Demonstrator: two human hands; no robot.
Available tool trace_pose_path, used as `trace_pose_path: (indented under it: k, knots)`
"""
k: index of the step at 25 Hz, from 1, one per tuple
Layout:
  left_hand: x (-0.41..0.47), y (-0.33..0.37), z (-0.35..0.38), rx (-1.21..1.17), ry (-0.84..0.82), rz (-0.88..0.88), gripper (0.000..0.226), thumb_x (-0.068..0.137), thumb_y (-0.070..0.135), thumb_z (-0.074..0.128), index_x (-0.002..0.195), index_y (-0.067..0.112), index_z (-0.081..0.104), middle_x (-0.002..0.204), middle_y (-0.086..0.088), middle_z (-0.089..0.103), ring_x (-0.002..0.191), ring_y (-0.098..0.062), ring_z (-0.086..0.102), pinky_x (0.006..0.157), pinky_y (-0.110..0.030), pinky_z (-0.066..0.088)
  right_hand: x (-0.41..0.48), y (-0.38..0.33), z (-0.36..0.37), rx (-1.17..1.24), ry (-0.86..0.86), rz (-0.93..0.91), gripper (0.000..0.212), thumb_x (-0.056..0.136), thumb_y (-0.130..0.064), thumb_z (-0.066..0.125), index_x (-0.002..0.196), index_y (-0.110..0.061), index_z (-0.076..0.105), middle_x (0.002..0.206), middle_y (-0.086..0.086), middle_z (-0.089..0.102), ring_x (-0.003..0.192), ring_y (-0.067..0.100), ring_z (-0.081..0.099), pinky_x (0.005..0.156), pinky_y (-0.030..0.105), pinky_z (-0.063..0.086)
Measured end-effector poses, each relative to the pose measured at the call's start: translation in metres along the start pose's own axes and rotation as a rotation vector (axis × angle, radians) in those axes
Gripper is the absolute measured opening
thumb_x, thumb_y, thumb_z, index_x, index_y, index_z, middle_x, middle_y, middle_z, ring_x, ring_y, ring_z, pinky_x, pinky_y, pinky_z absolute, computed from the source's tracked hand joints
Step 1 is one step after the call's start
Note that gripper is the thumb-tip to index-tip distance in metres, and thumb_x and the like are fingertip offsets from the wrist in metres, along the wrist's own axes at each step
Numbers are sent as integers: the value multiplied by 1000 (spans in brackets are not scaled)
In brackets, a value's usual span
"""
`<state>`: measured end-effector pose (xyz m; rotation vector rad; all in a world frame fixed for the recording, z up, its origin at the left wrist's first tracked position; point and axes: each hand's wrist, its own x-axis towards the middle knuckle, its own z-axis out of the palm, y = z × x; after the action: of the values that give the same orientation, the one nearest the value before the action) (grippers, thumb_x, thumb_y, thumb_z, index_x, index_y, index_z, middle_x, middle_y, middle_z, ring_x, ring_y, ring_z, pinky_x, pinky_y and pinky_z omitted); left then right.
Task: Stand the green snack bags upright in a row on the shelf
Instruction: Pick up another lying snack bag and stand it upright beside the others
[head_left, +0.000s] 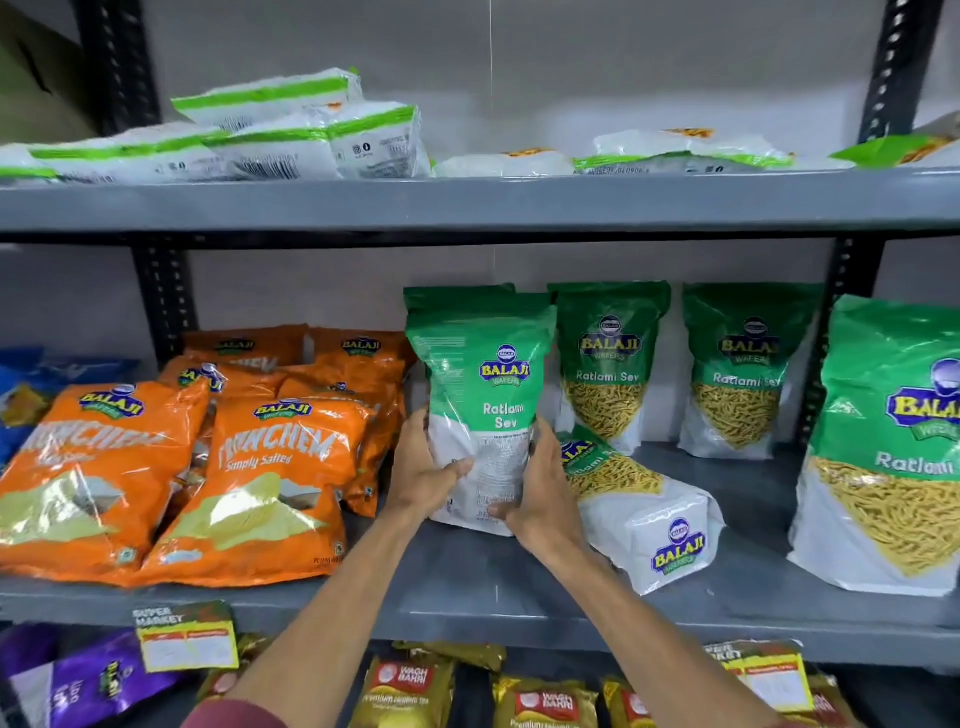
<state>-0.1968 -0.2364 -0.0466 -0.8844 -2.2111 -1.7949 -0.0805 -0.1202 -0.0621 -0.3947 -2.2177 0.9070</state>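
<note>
Green foil catches the eye first: the held bag (480, 395) stands upright on the grey shelf (519, 587), clasped low down on its white base by both hands. The left hand (423, 467) wraps the bag's left edge, thumb across the front, and the right hand (540, 483) cups the right edge and bottom corner, so both are closed on this one bag. Gripping near the bottom makes sense, I judge, because the weight of the contents sits there and the base must be squared flat for the bag to stay up. It is placed at the left end of the green group, just beside the orange bags (171, 467), which lie slanted in a pile. To its right two back bags (675, 364) stand against the rear wall, side by side, forming the row it is meant to join. A fallen bag (639, 499) lies on its back just beside the right hand, touching or nearly touching it; I cannot tell which. It likely needs standing next. At the far right a front bag (888, 441) stands nearer the shelf edge, out of line with the row.
</note>
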Motion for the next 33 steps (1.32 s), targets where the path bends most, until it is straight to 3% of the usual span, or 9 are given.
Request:
trace_pose_path:
  k: [3, 9, 13, 16, 20, 23, 26, 30, 33]
  knots:
    - [1, -10, 4, 10, 26, 37, 80, 70, 3, 84, 137, 20, 44, 128, 8, 52, 120, -8, 48, 91, -10, 36, 1, 6, 10, -45, 36, -5, 113, 61, -15, 94, 149, -21, 24, 145, 1, 39, 135, 23, 46, 105, 35, 44]
    - [-14, -9, 0, 74, 162, -14, 93, 67, 19, 89, 142, 21, 35, 137, -2, 42, 121, -16, 48, 98, -27, 42, 6, 6, 7, -27, -47, 41, 96, 63, -16, 93, 140, -18, 36, 128, 3, 37, 126, 23, 47, 96, 25, 40]
    - [-44, 1, 12, 6, 247, 101, 42, 76, 19, 81, 101, 32, 50, 91, 7, 54, 79, -13, 57, 66, -18, 50, -5, 1, 6, -12, -12, 0, 93, 65, -21, 89, 143, -17, 39, 130, 4, 45, 123, 20, 47, 91, 22, 37]
    - [-57, 5, 16, -148, 188, 86, 23, 83, 40, 69, 96, 41, 51, 87, 10, 62, 78, -6, 61, 63, -14, 50, -24, -8, 9, 21, 6, -65, 88, 67, -14, 84, 143, -14, 38, 128, 3, 43, 119, 16, 45, 92, 18, 38]
    - [-57, 4, 3, -175, 182, 48, 76, 60, 75, 72, 120, 39, 43, 105, 19, 61, 92, 13, 61, 71, -7, 50, -46, -22, 19, 70, 3, -153, 71, 71, -7, 75, 134, -10, 43, 123, 4, 42, 113, 23, 52, 92, 29, 50]
    - [-54, -6, -3, -219, 150, 15, 83, 64, 72, 73, 126, 30, 37, 117, 11, 62, 105, 2, 66, 80, -15, 54, -57, -33, 32, 96, -160, -186, 73, 79, -13, 73, 142, -17, 36, 136, 0, 43, 123, 15, 52, 98, 25, 50]
    - [-45, -11, -6, -215, 174, -16, 52, 82, 63, 58, 116, 26, 43, 109, 3, 65, 102, -10, 68, 79, -21, 53, -54, -34, 36, 151, -231, -211, 73, 83, -14, 71, 147, -21, 38, 138, -2, 45, 128, 13, 49, 101, 19, 47]
    - [-29, -13, -9, -204, 209, -111, 28, 101, 49, 38, 110, 30, 55, 100, 10, 69, 95, -7, 69, 73, -22, 52, -45, -28, 25, 112, 49, -213, 60, 83, -19, 72, 137, -25, 48, 131, 1, 39, 125, 13, 44, 97, -2, 29]
    - [-10, -12, -11, -99, 229, -98, 40, 105, 40, 30, 110, 18, 63, 108, 0, 66, 103, -18, 63, 84, -31, 51, -24, -19, 12, 115, 201, -115, 76, 85, -26, 74, 149, -20, 33, 146, 8, 33, 138, 20, 32, 112, 14, 25]
